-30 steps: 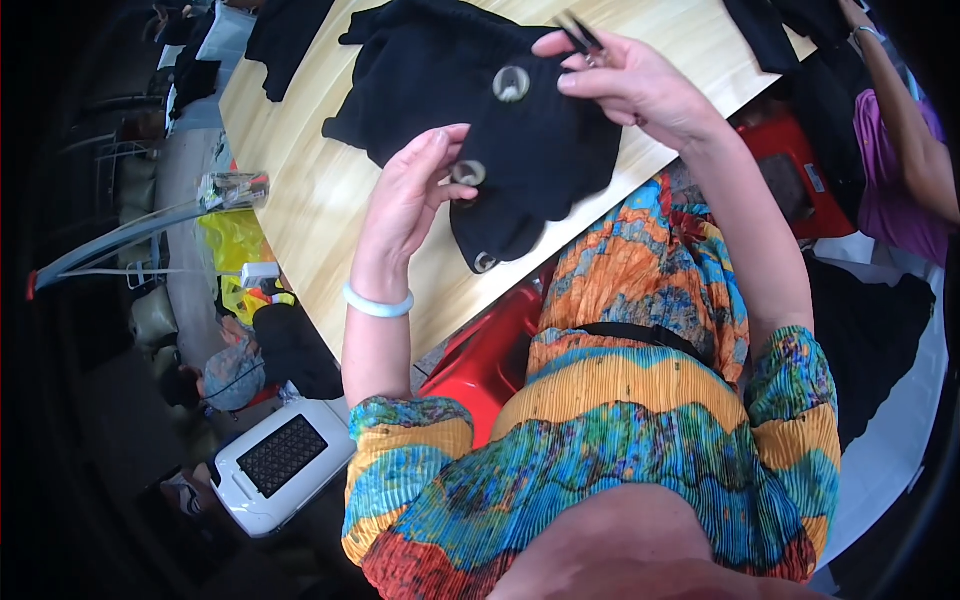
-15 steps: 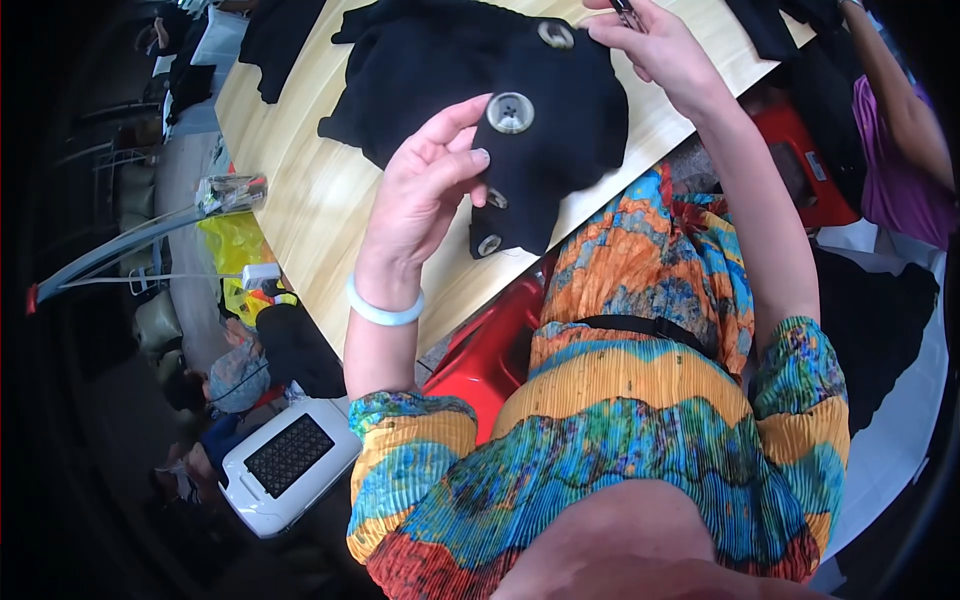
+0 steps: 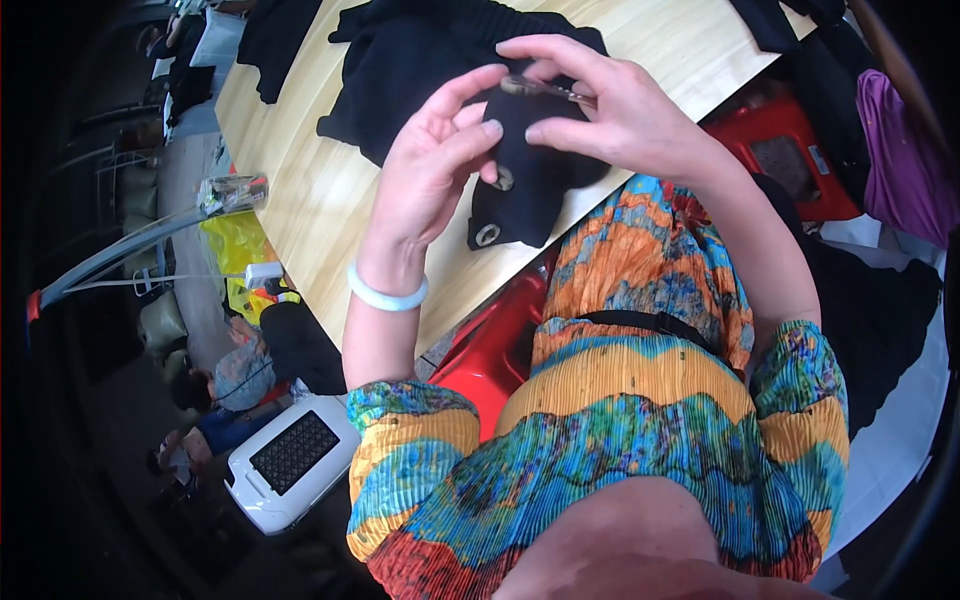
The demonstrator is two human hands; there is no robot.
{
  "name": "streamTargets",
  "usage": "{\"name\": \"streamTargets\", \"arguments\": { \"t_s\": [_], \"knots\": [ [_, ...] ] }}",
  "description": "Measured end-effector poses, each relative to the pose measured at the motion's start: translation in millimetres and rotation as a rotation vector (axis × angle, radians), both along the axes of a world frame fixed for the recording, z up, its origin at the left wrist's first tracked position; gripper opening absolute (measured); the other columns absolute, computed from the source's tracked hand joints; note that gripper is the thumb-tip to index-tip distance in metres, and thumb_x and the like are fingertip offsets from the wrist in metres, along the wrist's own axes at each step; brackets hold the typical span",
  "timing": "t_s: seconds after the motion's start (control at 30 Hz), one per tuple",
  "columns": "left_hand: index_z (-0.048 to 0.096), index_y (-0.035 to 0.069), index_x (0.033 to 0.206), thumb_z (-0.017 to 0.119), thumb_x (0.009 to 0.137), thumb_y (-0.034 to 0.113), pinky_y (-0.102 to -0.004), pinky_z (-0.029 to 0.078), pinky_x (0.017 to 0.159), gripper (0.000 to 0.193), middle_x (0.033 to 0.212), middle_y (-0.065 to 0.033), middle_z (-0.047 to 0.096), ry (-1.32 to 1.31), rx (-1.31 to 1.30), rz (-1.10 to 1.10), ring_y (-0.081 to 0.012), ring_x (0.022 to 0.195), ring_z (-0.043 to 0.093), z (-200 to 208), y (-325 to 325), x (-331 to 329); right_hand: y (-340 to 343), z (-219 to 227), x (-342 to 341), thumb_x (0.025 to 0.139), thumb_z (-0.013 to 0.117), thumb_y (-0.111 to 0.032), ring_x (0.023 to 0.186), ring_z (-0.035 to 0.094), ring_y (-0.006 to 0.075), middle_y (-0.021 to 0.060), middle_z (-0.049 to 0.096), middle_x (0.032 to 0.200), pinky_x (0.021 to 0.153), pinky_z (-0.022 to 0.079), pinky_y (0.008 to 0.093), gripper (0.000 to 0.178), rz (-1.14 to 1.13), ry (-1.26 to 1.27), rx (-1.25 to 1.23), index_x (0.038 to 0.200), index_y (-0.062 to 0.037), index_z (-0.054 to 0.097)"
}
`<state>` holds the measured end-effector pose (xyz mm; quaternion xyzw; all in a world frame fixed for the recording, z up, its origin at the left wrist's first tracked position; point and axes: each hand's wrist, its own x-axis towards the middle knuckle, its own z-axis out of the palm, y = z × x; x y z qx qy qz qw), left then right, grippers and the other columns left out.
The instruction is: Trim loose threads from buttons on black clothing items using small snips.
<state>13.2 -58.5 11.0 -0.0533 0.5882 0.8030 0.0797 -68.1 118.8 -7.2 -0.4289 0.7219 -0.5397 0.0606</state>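
The pale wood-grain worktop [image 3: 300,200] carries a black garment [image 3: 420,90] near its front edge. Right of the worktop stands a red stool [image 3: 790,125] bearing a pale label [image 3: 820,158], too small to read. Over the worktop, the left hand [image 3: 425,175] pinches the garment; the right hand [image 3: 640,115] grips a slim tool [image 3: 552,90] beside a button [image 3: 515,86].

Garment workshop, by the looks: a black buttoned cloth garment [image 3: 410,95] on this pale wood-grained table [image 3: 300,190], more black cloth [image 3: 283,45] nearby!

Three visible buttons [image 3: 487,235], one hand tool [image 3: 560,92], one pale bangle [image 3: 386,300]
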Motion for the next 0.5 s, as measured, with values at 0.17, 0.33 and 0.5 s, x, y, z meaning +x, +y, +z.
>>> {"name": "streamTargets", "arguments": {
  "t_s": [0.17,0.33,0.5],
  "knots": [
    [0.043,0.000,0.118,0.049,0.087,0.013,-0.0179,0.047,0.048,0.034,0.091,-0.0061,0.058,-0.029,-0.112,0.066,-0.0072,0.070,0.055,-2,-9,-8,-5,-14,-10,0.077,0.058,-0.002,0.082,0.054,0.0085,0.0033,0.056,0.088,0.072,0.042,0.0207,0.039,0.082,-0.390,-0.146,0.114,-0.0035,0.047],
    [0.048,-0.001,0.110,0.042,0.091,0.021,-0.0201,0.048,0.042,0.030,0.092,-0.0074,0.058,-0.202,0.018,0.057,-0.0113,0.060,0.057,-23,-19,14,-15,-32,-31,0.081,0.053,0.000,0.103,0.049,0.0151,0.0071,0.051,0.106,0.089,0.039,0.0272,0.041,0.133,-0.717,-0.491,0.120,-0.0014,0.038],
    [0.047,-0.005,0.113,0.046,0.085,0.005,-0.0187,0.050,0.045,0.029,0.098,-0.0092,0.058,-0.068,0.243,-0.051,-0.0093,0.067,0.059,-2,-10,27,-16,-39,-43,0.079,0.053,0.002,0.108,0.046,0.0149,0.0073,0.049,0.111,0.091,0.038,0.0278,0.045,0.146,-0.705,-0.414,0.120,-0.0021,0.036]
  ]
}}
